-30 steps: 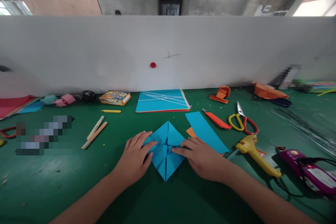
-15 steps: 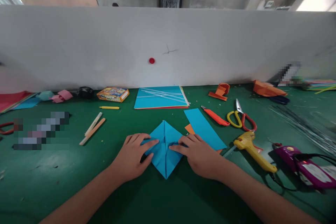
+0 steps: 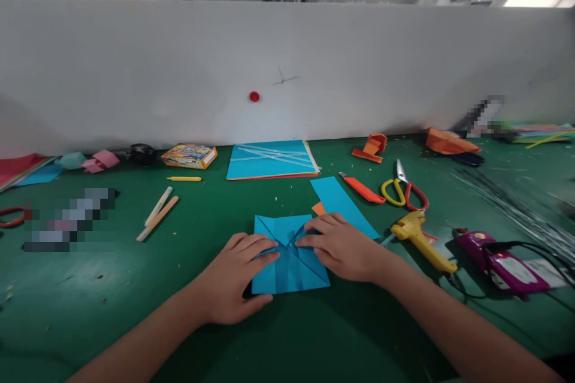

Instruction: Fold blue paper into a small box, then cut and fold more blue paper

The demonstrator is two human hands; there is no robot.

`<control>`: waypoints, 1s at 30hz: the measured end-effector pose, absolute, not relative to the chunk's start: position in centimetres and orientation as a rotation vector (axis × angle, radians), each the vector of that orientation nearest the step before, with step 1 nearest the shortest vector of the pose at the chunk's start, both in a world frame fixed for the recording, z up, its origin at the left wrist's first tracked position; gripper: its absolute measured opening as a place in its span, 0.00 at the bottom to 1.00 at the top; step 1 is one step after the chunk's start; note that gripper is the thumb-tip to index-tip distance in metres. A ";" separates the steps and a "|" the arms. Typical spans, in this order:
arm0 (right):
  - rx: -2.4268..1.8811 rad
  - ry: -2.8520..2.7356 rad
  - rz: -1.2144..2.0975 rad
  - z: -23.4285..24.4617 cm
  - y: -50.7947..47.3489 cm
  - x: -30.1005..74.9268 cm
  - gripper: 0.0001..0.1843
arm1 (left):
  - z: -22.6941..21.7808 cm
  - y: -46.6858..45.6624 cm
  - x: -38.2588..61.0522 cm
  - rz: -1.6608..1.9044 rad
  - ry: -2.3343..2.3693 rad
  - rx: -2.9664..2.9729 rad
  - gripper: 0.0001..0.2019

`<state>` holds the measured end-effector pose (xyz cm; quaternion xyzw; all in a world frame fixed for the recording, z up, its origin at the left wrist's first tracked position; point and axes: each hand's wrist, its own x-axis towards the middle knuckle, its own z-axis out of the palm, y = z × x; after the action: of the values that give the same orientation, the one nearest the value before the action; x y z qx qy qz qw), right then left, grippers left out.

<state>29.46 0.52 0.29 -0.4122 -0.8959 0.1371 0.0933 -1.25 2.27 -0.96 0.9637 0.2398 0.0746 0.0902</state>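
A folded sheet of blue origami paper [image 3: 291, 272] lies on the table, squarish now, with diagonal creases and flaps meeting near its upper middle. My left hand [image 3: 238, 272] rests over its left side, fingers stretched onto the flap and thumb apart at the lower edge. At the upper right flap, my right hand [image 3: 339, 248] has its fingers bent together on the paper, pinching near the centre. The fingers partly cover the sheet's left and right edges.
Right of the paper lie a blue strip [image 3: 345, 206], an orange utility knife [image 3: 363, 190], scissors [image 3: 406, 185], a yellow glue gun [image 3: 422, 242] and a purple device [image 3: 498, 263] with a cable. Behind are stacked sheets [image 3: 269, 161] and a small box [image 3: 189, 156]. Sticks [image 3: 159, 215] lie left.
The paper showed as a diamond with a point toward me; now it lies squarish with a straight edge toward me. Both hands stay on it. The head view has shifted slightly.
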 end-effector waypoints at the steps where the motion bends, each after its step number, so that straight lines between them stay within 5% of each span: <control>1: -1.214 -2.660 0.400 0.3 0.4 29.5 0.21 | -0.9 2.2 -1.2 0.214 0.702 2.875 0.29; 13: -1.118 -2.673 0.430 -0.3 0.0 29.1 0.33 | -2.4 2.6 -1.4 0.348 0.647 3.018 0.21; 20: -0.926 -2.737 0.567 -0.1 -0.4 29.2 0.48 | -2.0 2.7 -1.3 0.419 0.584 3.087 0.16; 30: -0.929 -2.743 0.546 0.1 -0.9 28.9 0.25 | -1.7 3.6 -1.7 0.567 0.386 3.009 0.17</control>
<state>28.94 -0.93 0.13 -0.3138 -0.9263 0.1844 0.0971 -1.74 3.62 -1.70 0.9746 0.1249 0.1837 0.0278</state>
